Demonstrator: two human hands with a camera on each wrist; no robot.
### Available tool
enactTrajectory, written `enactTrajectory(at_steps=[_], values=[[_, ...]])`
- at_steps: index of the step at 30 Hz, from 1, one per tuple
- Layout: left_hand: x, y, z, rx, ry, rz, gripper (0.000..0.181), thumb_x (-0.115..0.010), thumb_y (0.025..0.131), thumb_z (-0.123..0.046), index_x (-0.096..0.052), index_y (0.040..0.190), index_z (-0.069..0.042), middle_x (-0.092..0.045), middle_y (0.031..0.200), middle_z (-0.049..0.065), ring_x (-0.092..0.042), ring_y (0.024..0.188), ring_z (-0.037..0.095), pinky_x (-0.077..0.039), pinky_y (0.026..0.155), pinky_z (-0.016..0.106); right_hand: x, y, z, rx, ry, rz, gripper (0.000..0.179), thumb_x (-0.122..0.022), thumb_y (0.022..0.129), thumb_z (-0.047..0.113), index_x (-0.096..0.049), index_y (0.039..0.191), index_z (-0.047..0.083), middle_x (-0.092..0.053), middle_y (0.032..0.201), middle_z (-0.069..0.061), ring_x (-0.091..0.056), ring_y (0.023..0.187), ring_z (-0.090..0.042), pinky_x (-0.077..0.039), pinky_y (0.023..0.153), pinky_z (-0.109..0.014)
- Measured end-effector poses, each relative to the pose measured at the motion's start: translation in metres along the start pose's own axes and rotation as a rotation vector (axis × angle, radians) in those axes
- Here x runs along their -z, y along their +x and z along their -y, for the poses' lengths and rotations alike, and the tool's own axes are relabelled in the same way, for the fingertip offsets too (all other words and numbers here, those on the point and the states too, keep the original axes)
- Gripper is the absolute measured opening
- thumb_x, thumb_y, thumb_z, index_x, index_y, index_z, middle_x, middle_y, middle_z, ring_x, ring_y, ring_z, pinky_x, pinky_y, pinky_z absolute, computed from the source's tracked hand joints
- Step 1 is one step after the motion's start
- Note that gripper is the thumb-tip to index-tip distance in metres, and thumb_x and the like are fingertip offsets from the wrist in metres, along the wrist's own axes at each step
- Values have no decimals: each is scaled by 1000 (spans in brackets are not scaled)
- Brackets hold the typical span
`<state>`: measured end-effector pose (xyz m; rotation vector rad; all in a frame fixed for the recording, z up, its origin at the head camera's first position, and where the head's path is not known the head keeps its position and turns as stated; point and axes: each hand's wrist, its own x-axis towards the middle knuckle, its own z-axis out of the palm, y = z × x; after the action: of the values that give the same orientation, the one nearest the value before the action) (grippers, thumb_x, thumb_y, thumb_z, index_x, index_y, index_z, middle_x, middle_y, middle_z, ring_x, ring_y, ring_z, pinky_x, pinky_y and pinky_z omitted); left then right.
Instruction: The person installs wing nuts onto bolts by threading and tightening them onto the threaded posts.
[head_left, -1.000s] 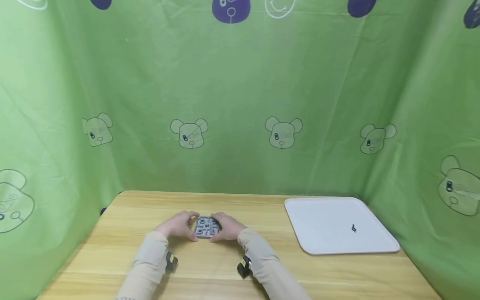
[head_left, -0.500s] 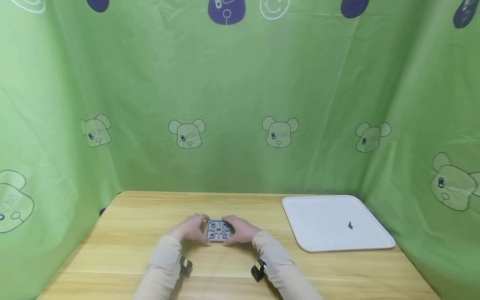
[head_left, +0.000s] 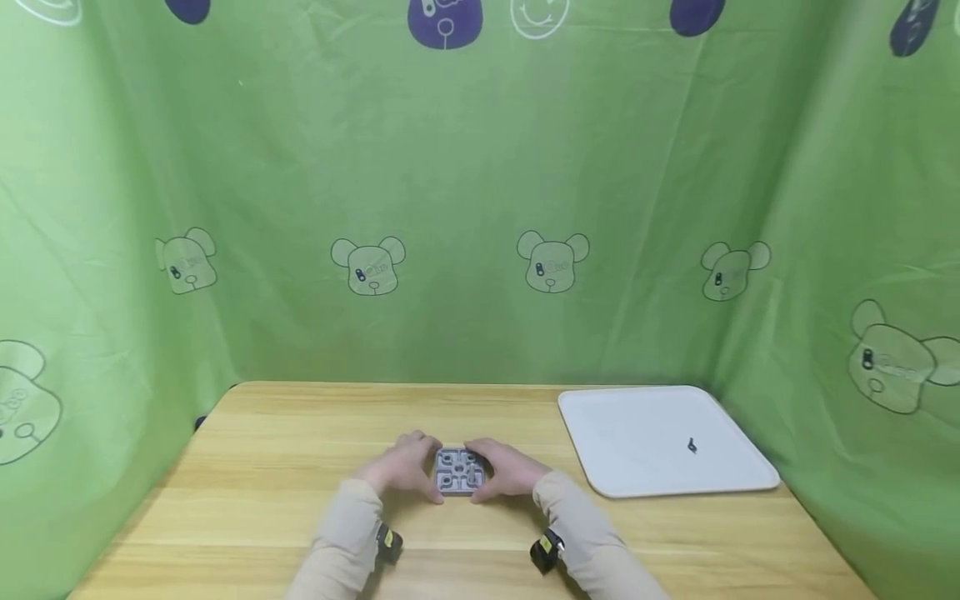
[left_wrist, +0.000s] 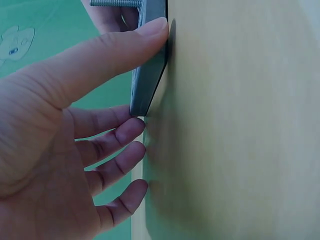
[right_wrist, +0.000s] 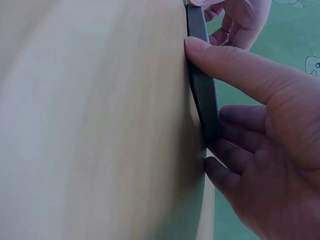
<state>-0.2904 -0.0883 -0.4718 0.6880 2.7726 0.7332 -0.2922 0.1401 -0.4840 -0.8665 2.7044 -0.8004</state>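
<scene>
Sq. grey plate (head_left: pixel 459 472), no clear long axis, is betw. L hand (head_left: pixel 407 465) & R hand (head_left: pixel 507 469), neither nearer, both pinching opp. sides, approx. mid-width of desk (head_left: pixel 262 475); white tray (head_left: pixel 630 442) by far R corner, w/ 1 small dark pc. (head_left: pixel 692 446) R of ctr.

You are showing one left hand (head_left: pixel 405 467), one right hand (head_left: pixel 513 470) (two in all), one grey block (head_left: pixel 459 477), one threaded rod (left_wrist: pixel 115 3), one tray (head_left: pixel 637 433), one dark piece (head_left: pixel 692 446), one table (head_left: pixel 225 500), and are wearing two wrist devices (head_left: pixel 388 543).
</scene>
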Motion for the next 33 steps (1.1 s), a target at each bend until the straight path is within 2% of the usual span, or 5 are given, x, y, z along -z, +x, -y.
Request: enactTrajectory(at_steps=[7,16,24,29,33], values=[[-9,-2,-14,-18,33,-8,87,-90,58,-40,-55,129,-5,-55,124,11,-49,113,29,-48,100,54,3,-17,-7,-27,13,10,95,-85,69,31,-39,145,-2,-47,146,-20,-47,133,-36,-37,115,-54],[-14,-4,-28,-38,71,-7,87,-89,58,-45,-56,128,-6,-55,127,10,-49,115,30,-45,103,56,7,-35,-9,-35,6,16,94,-84,69,31,-38,145,-1,-46,147,-19,-45,135,-37,-35,115,-56],[-17,-3,-33,-42,84,-7,88,-88,58,-47,-55,128,-7,-56,130,9,-49,120,30,-43,105,55,13,-45,-11,-44,25,15,95,-84,69,33,-38,146,0,-44,149,-20,-43,136,-39,-34,115,-58],[-19,-5,-33,-29,71,-7,90,-89,57,-46,-54,130,-7,-55,133,10,-48,123,33,-40,108,57,21,-51,-14,-101,36,21,95,-84,68,34,-40,146,4,-43,150,-19,-40,139,-39,-31,116,-61],[-20,-6,-33,-24,48,-6,91,-89,57,-44,-53,132,-6,-54,136,11,-47,126,34,-38,110,59,36,-59,-19,-135,54,21,92,-83,71,34,-39,146,3,-42,151,-20,-39,139,-42,-29,116,-62]])
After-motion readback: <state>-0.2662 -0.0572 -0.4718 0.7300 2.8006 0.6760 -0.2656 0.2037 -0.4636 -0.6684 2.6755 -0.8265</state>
